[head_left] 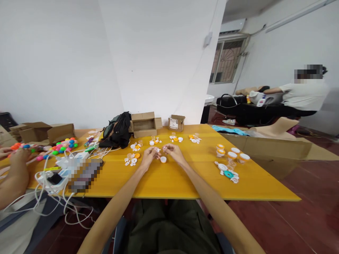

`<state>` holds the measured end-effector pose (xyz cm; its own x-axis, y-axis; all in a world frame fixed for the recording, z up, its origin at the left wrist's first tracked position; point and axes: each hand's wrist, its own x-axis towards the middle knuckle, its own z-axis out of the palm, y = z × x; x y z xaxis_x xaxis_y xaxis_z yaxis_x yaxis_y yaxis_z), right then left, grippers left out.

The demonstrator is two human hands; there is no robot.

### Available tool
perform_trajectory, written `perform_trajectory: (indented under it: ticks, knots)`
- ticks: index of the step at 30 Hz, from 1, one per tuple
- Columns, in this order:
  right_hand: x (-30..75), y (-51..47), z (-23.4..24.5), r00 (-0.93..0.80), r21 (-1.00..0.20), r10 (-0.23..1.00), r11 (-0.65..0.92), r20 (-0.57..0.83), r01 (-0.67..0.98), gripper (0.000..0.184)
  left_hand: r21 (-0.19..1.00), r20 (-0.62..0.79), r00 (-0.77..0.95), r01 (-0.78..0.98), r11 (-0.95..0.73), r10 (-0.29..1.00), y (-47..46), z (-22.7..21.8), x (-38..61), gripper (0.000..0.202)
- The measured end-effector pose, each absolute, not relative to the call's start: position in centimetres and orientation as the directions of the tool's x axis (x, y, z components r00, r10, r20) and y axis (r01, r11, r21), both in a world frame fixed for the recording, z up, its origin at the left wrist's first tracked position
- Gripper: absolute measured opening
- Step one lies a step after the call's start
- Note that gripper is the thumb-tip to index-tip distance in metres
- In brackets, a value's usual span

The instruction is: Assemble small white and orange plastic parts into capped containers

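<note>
My left hand [150, 155] pinches a small white openwork plastic piece [158, 150] above the yellow table [185, 183]. Close beside it, my right hand [171, 151] has its fingers closed on another small white plastic piece [164, 148]. Just below both hands stands a small cup with a white top [163, 159] and an orange band. To the left of my left hand lies a group of white parts with an orange ring [137, 155]. More such groups, one with an orange disc [175, 139], lie beyond my hands.
Several lidded cups [234, 152] stand at the right, near white parts with a teal disc [228, 174]. Cardboard boxes [144, 125] and a black bag [118, 130] line the back. Cables and power strips [57, 180] crowd the left, beside another person's arm [17, 173].
</note>
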<state>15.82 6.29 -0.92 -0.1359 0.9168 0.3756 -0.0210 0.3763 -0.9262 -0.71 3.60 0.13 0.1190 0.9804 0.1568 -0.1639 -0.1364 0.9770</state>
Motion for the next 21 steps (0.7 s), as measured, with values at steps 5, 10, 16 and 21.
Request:
perform_trajectory:
  ticks: [5, 10, 16, 21]
  knots:
    - [16.0, 6.3, -0.9, -0.161, -0.904, 0.901, 0.418, 0.402, 0.085, 0.018, 0.978, 0.15, 0.116, -0.163, -0.13, 0.982, 3.5, 0.2, -0.6, 0.04]
    - [15.6, 6.1, -1.1, -0.153, -0.899, 0.898, 0.429, 0.413, 0.092, 0.013, 0.974, 0.171, 0.08, -0.161, -0.157, 0.982, 3.6, 0.1, -0.4, 0.038]
    - [15.4, 5.6, -0.9, -0.165, -0.898, 0.894, 0.433, 0.416, 0.081, 0.009, 0.966, 0.236, 0.032, -0.114, -0.232, 0.971, 3.9, -0.2, -0.5, 0.031]
    - [14.9, 5.5, -0.8, -0.118, -0.86, 0.868, 0.495, 0.482, 0.127, 0.009, 0.965, 0.219, 0.032, -0.156, -0.212, 0.975, 3.9, -0.2, -0.5, 0.029]
